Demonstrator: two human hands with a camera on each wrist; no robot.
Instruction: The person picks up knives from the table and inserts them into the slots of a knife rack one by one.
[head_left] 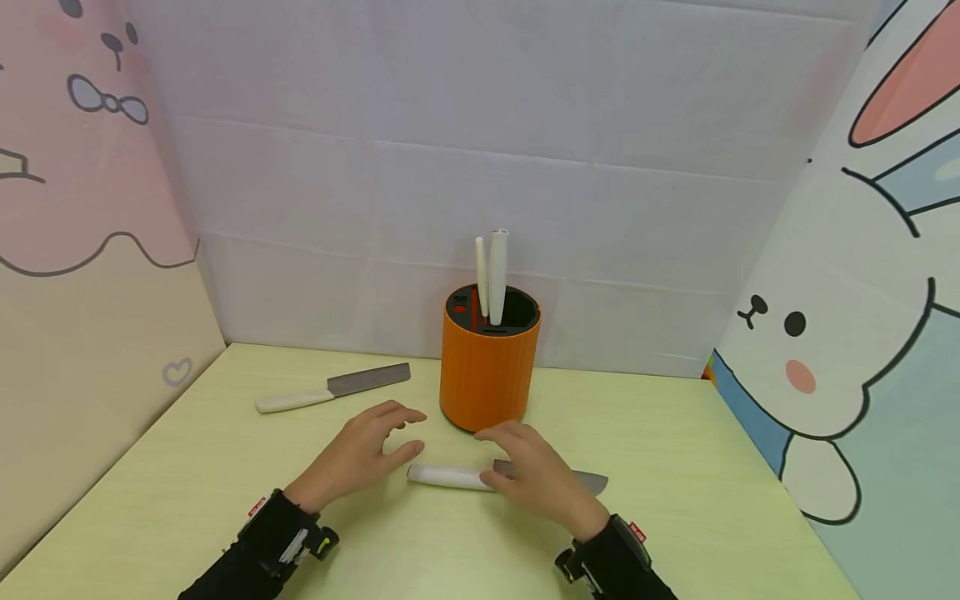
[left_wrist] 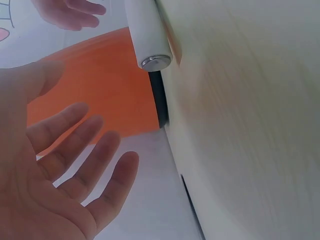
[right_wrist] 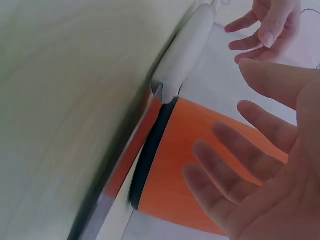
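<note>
A white-handled knife [head_left: 448, 477] lies on the table in front of an orange knife block [head_left: 486, 375]. My right hand [head_left: 536, 475] is over the middle of that knife, hiding part of its blade; in the right wrist view its fingers are spread and apart from the knife [right_wrist: 187, 50]. To the left of the handle end, my left hand [head_left: 360, 454] hovers with fingers extended and nothing in it. In the left wrist view, the end cap of the handle [left_wrist: 148, 35] shows beyond the fingers [left_wrist: 120, 177]. A second white-handled knife with a squared blade [head_left: 369, 380] lies behind the left hand.
Two white handles [head_left: 498, 275] stand up from the black top of the knife block. The pale yellow table [head_left: 675, 533] meets a white cloth backdrop [head_left: 360, 208] behind, with cartoon-printed panels [head_left: 840, 350] on both sides.
</note>
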